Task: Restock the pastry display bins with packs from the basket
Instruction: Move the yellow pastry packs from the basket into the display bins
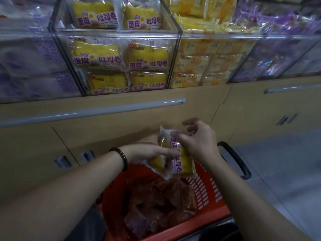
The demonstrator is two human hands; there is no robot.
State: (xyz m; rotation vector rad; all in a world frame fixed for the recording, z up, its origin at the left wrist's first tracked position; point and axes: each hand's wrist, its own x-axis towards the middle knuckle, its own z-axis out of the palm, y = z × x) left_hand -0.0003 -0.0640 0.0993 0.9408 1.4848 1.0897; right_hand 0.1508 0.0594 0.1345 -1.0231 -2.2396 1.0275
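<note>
Lower centre: left hand (152, 152) and right hand (199, 141) are holding two yellow packs (183, 164) just above the orange basket (208, 190), each grip curling round wrapper. Upper centre, the matching bin (112, 33) is looking nearly full; reddish packs (156, 202) are still waiting in the basket.

A person's two bare forearms show, uncovered along all their visible length. A narrow bracelet of dark, glossy round beads (122, 158) sits snug around the wrist of the left hand (152, 152). The right hand (199, 143) is bare, like the left. Fingernails are too blurred to make out.
</note>
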